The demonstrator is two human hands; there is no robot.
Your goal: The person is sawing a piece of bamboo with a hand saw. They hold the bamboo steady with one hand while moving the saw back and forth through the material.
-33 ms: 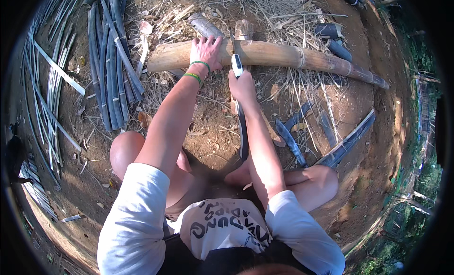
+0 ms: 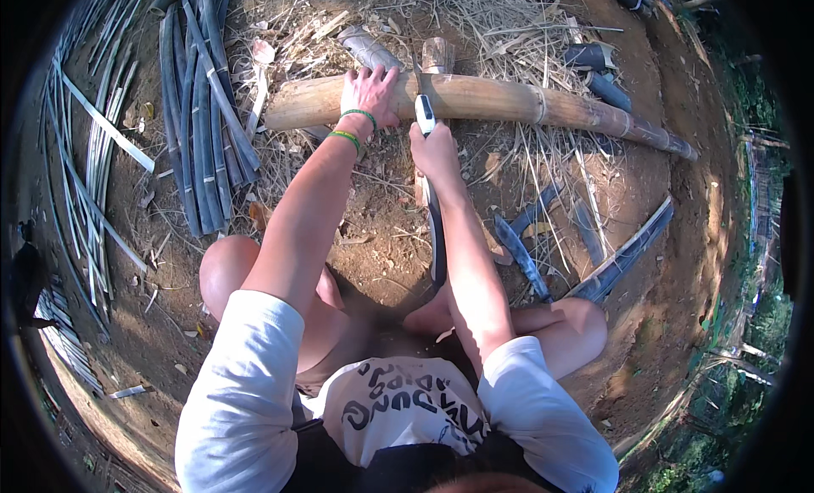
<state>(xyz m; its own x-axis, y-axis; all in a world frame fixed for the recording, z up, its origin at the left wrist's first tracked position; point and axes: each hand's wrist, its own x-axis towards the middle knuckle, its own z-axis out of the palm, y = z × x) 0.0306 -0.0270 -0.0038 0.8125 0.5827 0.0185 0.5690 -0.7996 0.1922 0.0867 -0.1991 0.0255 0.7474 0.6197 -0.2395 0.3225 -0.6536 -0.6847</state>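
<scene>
A thick tan bamboo pole [image 2: 485, 96] lies crosswise before me, narrowing toward its right end. My left hand [image 2: 370, 96] rests on top of it, left of the blade, fingers spread and pressing down. Closed round the grip of a handsaw [image 2: 425, 111], my right hand [image 2: 436, 154] is just on the near side of the pole. The saw's thin blade lies across the pole and points away from me. Its long, dark, curved handle runs back under my right forearm. How deep the blade sits in the bamboo I cannot tell.
A short bamboo piece [image 2: 438, 55] sticks out behind the pole, beside a grey bamboo tube [image 2: 366, 45]. Dark split bamboo lengths [image 2: 202, 120] and thin strips [image 2: 100, 167] lie at the left. Shavings [image 2: 500, 27] litter the far ground. Dark offcuts [image 2: 626, 251] lie near my right knee.
The saw and my right hand have barely shifted. My left hand stays in the same place on the bamboo pole.
</scene>
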